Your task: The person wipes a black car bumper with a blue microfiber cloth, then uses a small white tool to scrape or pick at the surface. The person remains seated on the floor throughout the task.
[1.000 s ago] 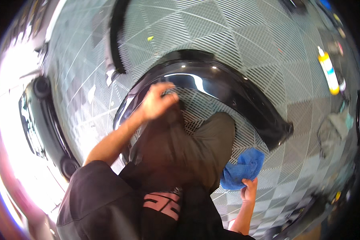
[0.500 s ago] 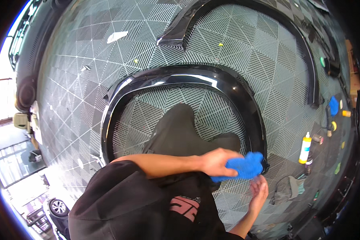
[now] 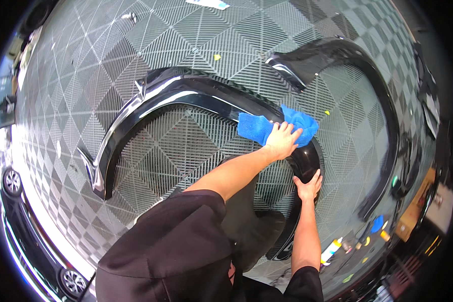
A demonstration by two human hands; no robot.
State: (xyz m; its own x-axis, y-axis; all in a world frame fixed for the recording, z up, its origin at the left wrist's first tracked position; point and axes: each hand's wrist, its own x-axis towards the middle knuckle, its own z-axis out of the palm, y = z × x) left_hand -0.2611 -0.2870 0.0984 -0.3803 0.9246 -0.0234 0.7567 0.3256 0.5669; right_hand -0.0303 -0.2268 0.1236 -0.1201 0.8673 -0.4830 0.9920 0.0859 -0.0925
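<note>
A person in a black top leans over a glossy black arched panel [image 3: 206, 95] lying on a grey patterned tile floor [image 3: 161, 151]. The panel's long axis is a curve: one limb comes down on the left, the other comes toward the person on the right, and the bend is on the far side. A blue cloth [image 3: 302, 123] lies across the right shoulder of that bend, where the panel runs from far left to near right.

The left hand [image 3: 283, 141] reaches across from the left and is the one touching the cloth, which spreads out to the left and right beneath it. Its fingers are slightly spread, laid flat on the cloth. The right hand [image 3: 309, 187] is on the same limb, nearer the person than the cloth and a little to its right. Its thumb and fingers are parted across the panel's width; whether they hook under the edges cannot be told.

A second black arch [image 3: 385, 90] lies apart on the right, and a yellow-and-white bottle [image 3: 331, 250] is near right.

Half a second earlier, the left hand and cloth were by the panel's near right end, and the right hand was off the panel; now the cloth is farther up the curve and both hands are over the panel.
</note>
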